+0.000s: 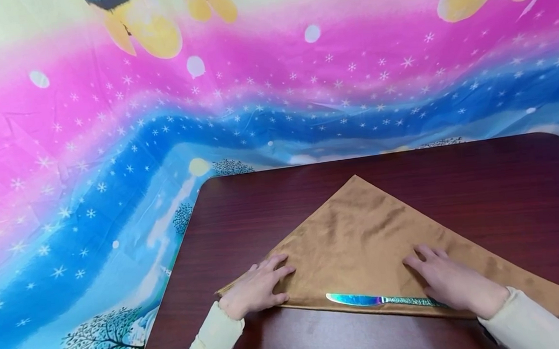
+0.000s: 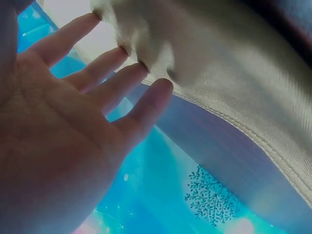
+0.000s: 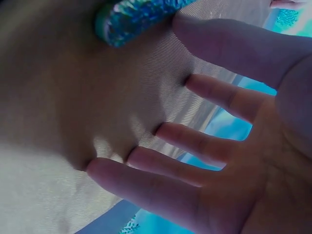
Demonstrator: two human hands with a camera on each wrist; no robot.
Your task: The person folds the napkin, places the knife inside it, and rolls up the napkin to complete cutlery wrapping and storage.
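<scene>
A golden-brown cloth napkin [image 1: 361, 233], folded into a triangle, lies on the table with its point toward the back. Along its front folded edge rests a shiny rainbow-coloured table knife [image 1: 361, 299], blade to the left. My left hand [image 1: 255, 287] touches the cloth near its left corner, fingers spread. In the left wrist view its fingertips [image 2: 165, 87] meet the fabric. My right hand [image 1: 454, 281] rests on the cloth to the right, partly covering the knife's handle end. The right wrist view shows the textured handle [image 3: 141, 19] close by the right thumb, and the other fingertips pressing the fabric.
The dark reddish-brown table [image 1: 261, 197] has rounded back corners. Behind it and to its left hangs a pink and blue printed cloth [image 1: 264, 100] with snowflakes and trees. The napkin's right corner reaches the right side of the head view.
</scene>
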